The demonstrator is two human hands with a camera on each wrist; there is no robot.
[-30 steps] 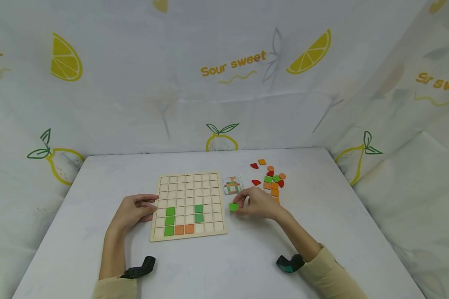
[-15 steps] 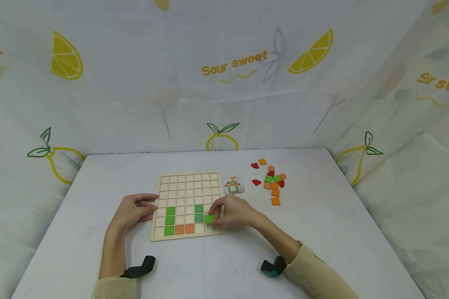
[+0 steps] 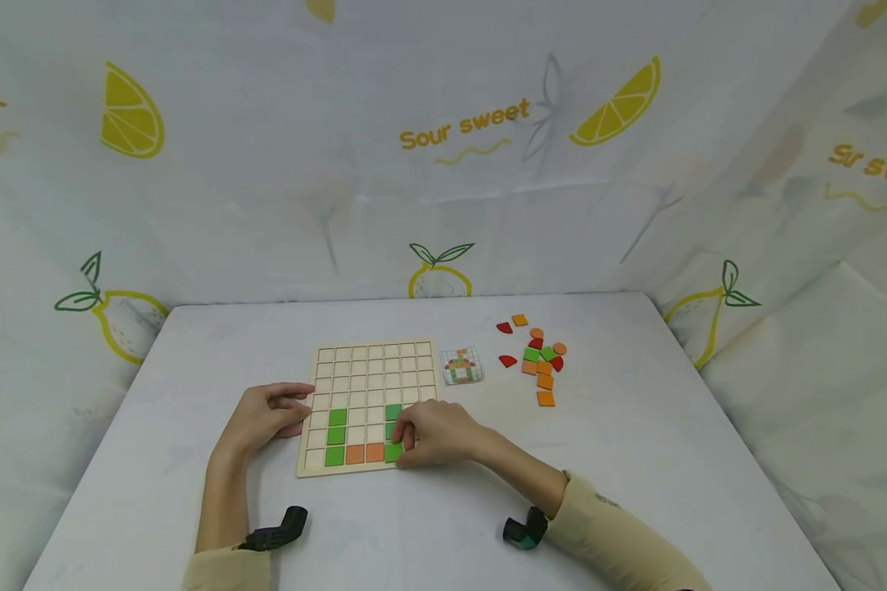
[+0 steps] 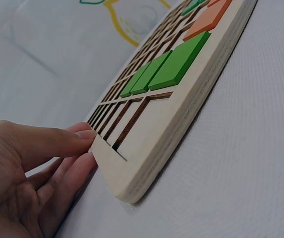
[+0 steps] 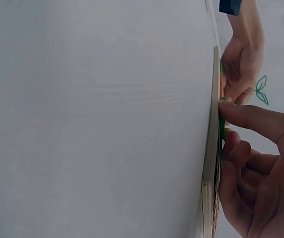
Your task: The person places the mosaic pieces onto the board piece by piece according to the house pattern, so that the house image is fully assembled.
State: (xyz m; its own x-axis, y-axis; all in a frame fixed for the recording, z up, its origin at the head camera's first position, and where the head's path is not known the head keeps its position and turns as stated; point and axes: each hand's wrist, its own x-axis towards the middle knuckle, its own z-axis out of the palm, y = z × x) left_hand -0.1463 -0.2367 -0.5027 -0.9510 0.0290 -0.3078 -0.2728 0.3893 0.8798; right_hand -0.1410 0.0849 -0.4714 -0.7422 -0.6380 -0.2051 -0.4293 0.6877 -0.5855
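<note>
The wooden grid board (image 3: 377, 383) lies flat on the table. My left hand (image 3: 269, 415) rests at its left edge; in the left wrist view the same hand (image 4: 37, 173) touches the board's rim (image 4: 154, 168) with its fingertips. At the lower right of the grid, my right hand (image 3: 443, 433) has thumb and finger at a green tile (image 3: 392, 453) in the bottom row, beside two orange tiles (image 3: 365, 453). A left column holds several green tiles (image 3: 336, 436). In the right wrist view, the right hand (image 5: 266, 168) partly hides the tile at the board's edge (image 5: 211, 148).
A small printed pattern card (image 3: 461, 365) lies to the right of the board. Farther right are loose orange squares (image 3: 545, 399), green squares (image 3: 531, 355), red quarter pieces (image 3: 507, 361) and orange discs (image 3: 559, 349). White patterned cloth hangs behind the table.
My right hand has moved left from beside the card to the board's bottom row, carrying the green tile into line with the orange ones. The left hand stays where it was.
</note>
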